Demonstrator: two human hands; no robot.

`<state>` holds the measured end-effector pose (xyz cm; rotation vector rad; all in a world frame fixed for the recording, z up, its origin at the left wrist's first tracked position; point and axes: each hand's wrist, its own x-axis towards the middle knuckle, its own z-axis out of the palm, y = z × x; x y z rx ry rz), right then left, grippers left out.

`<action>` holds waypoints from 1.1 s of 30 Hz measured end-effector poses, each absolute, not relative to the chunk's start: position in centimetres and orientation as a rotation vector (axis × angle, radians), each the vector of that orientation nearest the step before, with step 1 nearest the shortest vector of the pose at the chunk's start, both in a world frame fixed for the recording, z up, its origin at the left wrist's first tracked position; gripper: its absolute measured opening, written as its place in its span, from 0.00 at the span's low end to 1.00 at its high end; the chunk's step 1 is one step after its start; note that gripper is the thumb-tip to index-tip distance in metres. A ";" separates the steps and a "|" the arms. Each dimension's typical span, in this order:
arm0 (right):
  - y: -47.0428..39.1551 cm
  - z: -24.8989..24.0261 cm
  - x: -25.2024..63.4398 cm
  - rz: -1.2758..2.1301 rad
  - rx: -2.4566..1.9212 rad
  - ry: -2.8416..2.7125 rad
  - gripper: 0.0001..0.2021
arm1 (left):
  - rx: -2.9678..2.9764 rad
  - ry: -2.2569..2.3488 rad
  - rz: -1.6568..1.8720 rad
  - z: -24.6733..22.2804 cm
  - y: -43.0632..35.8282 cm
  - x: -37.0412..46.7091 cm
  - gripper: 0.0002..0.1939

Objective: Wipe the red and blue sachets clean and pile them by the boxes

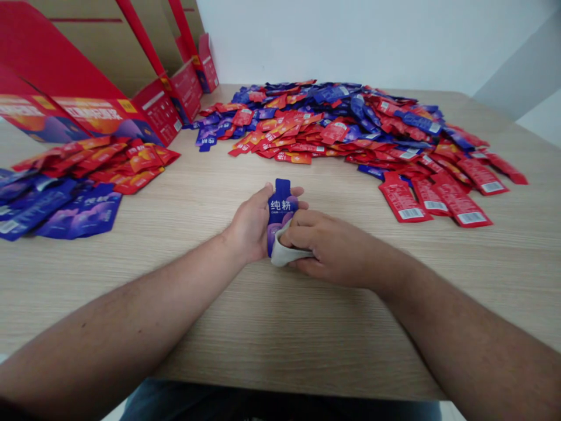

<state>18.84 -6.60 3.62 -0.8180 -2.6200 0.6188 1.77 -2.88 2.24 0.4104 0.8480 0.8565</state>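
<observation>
Wiping of one blue-purple narrow-necked sachet [280, 204] looks under way rather than finished, since we have a folded grey-white cloth [284, 255] against its lower front. Beyond it, a broad mixed heap of red and blue sachets [324, 120] lies on the wood-grain table [280, 333]. At our left, smaller groups lie apart by colour: red-orange sachets [125, 161] behind, blue-purple sachets [81, 210] nearer us. We cannot tell whether those groups have been wiped, though their sorting suggests that they have been handled; the heap seems the larger share left. Red printed cartons [99, 117] stand open behind the groups.

Our sachet is above the table's near middle, neck pointing away from us, printed front up. White Chinese characters cross its upper body, with lilac rounded shapes below; the cloth and fingers hide part of the bottom. Our left hand [252, 225] cradles it palm up, thumb along one edge, fingertips showing past the other. Our right hand [331, 242] has its fingers gathered, pinching the cloth.
</observation>
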 end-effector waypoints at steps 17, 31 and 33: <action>-4.9 2.0 19.0 0.253 -1.217 -1.998 0.10 | 0.380 0.757 0.936 2.1 -3.4 3.2 0.12; -6.2 2.6 18.9 0.184 -1.088 -2.244 0.08 | 0.604 0.940 1.086 1.4 -3.0 2.8 0.11; -5.7 1.6 18.6 0.183 -1.164 -2.196 0.09 | 0.508 0.920 1.007 1.7 -2.9 2.8 0.12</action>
